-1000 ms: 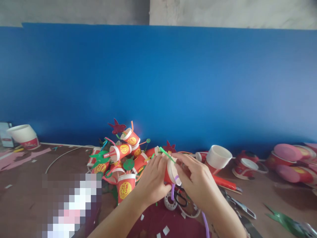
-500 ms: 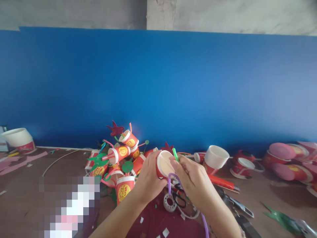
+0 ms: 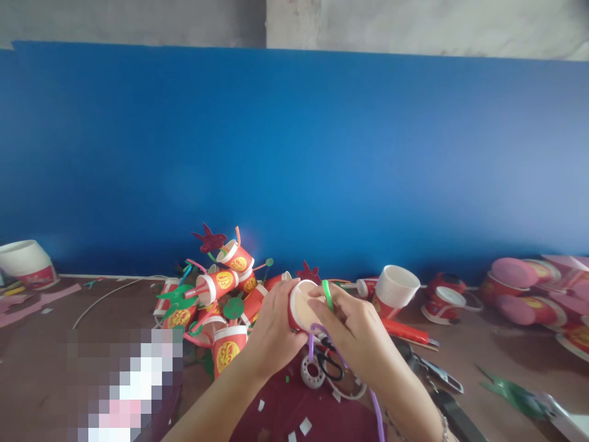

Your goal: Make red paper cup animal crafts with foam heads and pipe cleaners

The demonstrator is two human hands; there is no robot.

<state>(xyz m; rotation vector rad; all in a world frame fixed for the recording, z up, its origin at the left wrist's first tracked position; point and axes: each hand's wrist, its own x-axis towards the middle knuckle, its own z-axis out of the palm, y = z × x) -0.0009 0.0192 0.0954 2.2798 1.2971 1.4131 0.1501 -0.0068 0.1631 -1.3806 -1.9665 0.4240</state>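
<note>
My left hand (image 3: 276, 325) wraps round a red and white paper cup (image 3: 305, 304), whose open mouth tilts toward my right hand. The fingers of my right hand (image 3: 350, 319) are pinched at the cup's rim, around a green straw (image 3: 327, 294) that sticks up between them. A purple strip (image 3: 378, 411) loops near the rim and hangs down below my right hand. Under the hands lie a white tape roll (image 3: 312, 372) and black-handled scissors (image 3: 331, 367).
Decorated cups (image 3: 229, 350) are heaped at the left. Stacked white cups (image 3: 396, 288), a red tool (image 3: 407, 330), a cutter (image 3: 444, 376) and green-handled pliers (image 3: 519, 396) lie right. Pink-topped cups (image 3: 513, 272) sit far right, before a blue panel (image 3: 294, 153).
The view has shifted slightly, moving the table items a little left. My right fingers have shifted at the cup's rim, and more of the green straw shows. My left hand still holds the cup.
</note>
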